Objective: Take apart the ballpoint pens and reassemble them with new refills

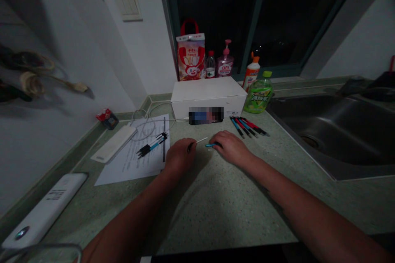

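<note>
Over the middle of the counter, my left hand [181, 153] is closed on a pen part with a thin white refill [202, 140] sticking out to the right. Just right of it, my right hand [231, 146] grips a blue pen barrel [210, 145] whose end points left. The two pieces are apart, their ends close together. Left of my left hand, several blue and black pens [152, 145] lie on a printed sheet [123, 174]. Beyond my right hand lies a row of red, blue and black pens [247, 126].
A white box [210, 90] stands at the back with a phone [205, 116] leaning on it. A green bottle [260, 94] is beside the sink [333, 131] on the right. A white power strip [115, 144] with a cable and a white device [46, 209] lie left.
</note>
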Demonstrator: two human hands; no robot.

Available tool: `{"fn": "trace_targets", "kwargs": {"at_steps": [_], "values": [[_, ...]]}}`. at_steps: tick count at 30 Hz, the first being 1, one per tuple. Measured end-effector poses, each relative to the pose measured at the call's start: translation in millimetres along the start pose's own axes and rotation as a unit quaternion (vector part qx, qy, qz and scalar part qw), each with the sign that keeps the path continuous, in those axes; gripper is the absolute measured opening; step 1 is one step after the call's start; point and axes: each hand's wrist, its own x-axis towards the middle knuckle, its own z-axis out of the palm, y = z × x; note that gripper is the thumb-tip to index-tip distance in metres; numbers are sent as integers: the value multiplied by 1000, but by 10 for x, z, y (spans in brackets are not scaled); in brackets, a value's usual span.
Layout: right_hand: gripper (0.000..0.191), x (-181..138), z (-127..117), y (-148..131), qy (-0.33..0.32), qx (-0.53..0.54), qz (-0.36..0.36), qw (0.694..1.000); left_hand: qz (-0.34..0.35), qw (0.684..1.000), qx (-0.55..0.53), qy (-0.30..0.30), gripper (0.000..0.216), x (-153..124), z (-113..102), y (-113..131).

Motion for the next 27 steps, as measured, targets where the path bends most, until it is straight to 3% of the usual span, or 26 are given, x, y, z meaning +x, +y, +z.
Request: {"fn": "trace_targets", "kwargs": {"at_steps": [6, 11, 19, 27], "values": [[22, -32, -129, -82, 39, 26, -26, 999, 73, 997, 3, -10, 24, -11, 34, -24], [6, -30, -143, -198, 2, 0, -65, 998, 144, 989, -23, -32, 22, -51, 79, -22], [6, -61, -324, 39, 25, -8, -15, 1000, 34, 999, -19, -38, 36, -28, 43, -26], [7, -62, -349, -32, 10, 10, -16, 1000, 68, 995, -47, -48, 19, -35, 12, 15]]}}
